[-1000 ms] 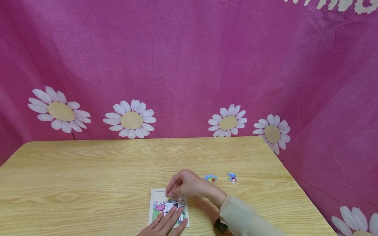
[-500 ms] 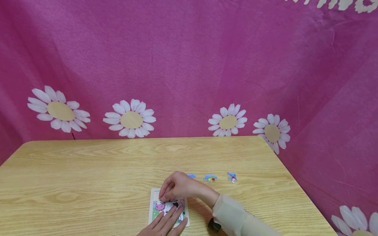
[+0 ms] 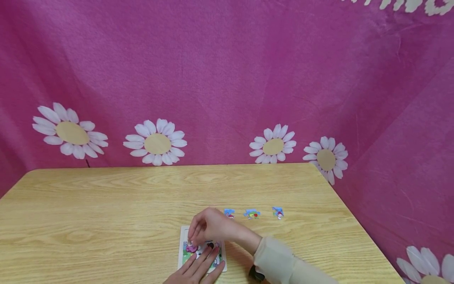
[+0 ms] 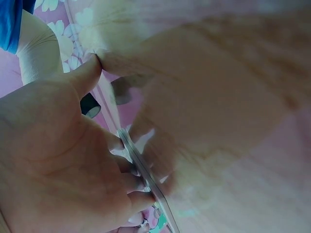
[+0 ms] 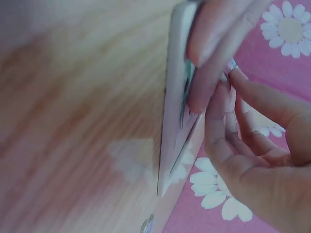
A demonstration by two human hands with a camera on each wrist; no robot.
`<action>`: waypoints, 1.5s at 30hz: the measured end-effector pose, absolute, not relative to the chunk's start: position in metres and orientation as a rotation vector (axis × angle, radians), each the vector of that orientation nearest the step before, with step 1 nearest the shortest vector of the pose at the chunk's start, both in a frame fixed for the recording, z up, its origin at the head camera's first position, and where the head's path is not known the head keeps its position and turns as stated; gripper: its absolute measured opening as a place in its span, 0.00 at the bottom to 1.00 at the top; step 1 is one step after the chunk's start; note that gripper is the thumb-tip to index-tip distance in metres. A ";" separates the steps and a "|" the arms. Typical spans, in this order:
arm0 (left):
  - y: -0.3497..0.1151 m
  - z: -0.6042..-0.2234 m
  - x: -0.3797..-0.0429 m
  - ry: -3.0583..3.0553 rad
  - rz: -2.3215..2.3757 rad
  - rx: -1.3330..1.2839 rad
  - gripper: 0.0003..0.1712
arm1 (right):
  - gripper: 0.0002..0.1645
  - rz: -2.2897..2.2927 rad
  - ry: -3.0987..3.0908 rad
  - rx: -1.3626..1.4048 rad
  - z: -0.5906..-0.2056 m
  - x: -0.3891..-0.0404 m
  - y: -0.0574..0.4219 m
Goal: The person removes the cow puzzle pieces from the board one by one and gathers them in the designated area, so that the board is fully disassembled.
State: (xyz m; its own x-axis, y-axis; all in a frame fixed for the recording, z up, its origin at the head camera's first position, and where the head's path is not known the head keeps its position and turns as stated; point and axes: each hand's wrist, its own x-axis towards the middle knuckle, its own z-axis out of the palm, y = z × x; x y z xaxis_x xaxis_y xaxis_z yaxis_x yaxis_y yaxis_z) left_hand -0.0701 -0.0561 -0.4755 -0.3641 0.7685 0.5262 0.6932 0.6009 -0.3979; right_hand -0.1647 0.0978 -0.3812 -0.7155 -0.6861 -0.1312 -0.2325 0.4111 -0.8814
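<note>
A jigsaw puzzle in a pale tray [image 3: 180,252] lies at the table's front, showing a pink-nosed cow on green. Across its lower part my left hand [image 3: 196,269] rests with straight, slightly spread fingers. My right hand [image 3: 212,227] is over the tray's upper left, thumb and fingertips together. In the right wrist view those fingertips pinch a small coloured puzzle piece [image 5: 234,64], mostly hidden by the fingers. The left wrist view has the left palm [image 4: 58,155] beside the tray's edge [image 4: 146,174].
Three loose puzzle pieces lie in a row beyond the tray: one nearest the right hand [image 3: 229,213], a middle piece [image 3: 252,214] and a right-hand piece [image 3: 278,213]. The wooden table [image 3: 106,221] ends at a pink cloth [image 3: 220,79] printed with daisies.
My right hand has moved left over the tray, from its upper middle to its upper left. The loose piece it covered now shows. My left hand stays put.
</note>
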 end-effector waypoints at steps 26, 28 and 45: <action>-0.054 -0.467 -0.065 -2.288 0.051 -1.201 0.36 | 0.05 -1.234 2.444 -0.731 -0.376 -0.183 0.172; -0.054 -0.467 -0.065 -2.285 0.051 -1.195 0.36 | 0.06 -1.229 2.445 -0.697 -0.378 -0.183 0.179; -0.052 -0.471 -0.064 -2.293 0.047 -1.165 0.37 | 0.07 -1.114 2.547 -0.750 -0.388 -0.176 0.195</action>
State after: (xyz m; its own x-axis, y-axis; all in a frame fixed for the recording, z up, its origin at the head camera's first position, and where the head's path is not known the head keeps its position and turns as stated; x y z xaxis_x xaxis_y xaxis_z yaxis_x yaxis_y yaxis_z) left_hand -0.0638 -0.0524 -0.4707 -0.4641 0.7537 0.4653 0.7341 0.6212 -0.2741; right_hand -0.1761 0.1947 -0.3877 -0.8324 -0.5534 -0.0310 -0.3528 0.5721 -0.7404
